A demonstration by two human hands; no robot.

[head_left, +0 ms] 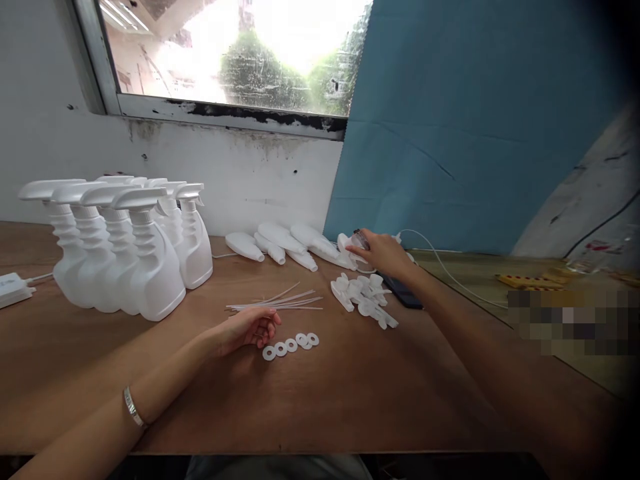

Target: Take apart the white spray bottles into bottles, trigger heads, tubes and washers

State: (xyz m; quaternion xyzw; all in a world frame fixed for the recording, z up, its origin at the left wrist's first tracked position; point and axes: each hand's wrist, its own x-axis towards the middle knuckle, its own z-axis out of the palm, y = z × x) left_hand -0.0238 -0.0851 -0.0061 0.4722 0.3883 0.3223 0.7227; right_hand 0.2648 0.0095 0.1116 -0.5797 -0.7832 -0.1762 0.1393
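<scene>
My left hand (255, 327) rests on the table with loosely curled fingers and nothing visible in them. Beside its fingertips lies a row of white ring washers (291, 345). Thin translucent tubes (280, 303) are spread just behind this hand. Reaching to the back right, my right hand (383, 253) has its thumb and fingers closed on a white bottle (345, 241), mostly hidden. A small greyish shape at its fingertips is too blurred to name. More white bottles (277, 237) lie on their sides to its left. White trigger sprayer parts (363, 297) are heaped in front of it.
Several white spray bottles (155, 273) stand grouped at the left, near a white power adapter (15, 290). A dark phone (406, 293) lies beneath my right forearm. A white cable (445, 270) runs to the right. The wall and window (240, 60) bound the back.
</scene>
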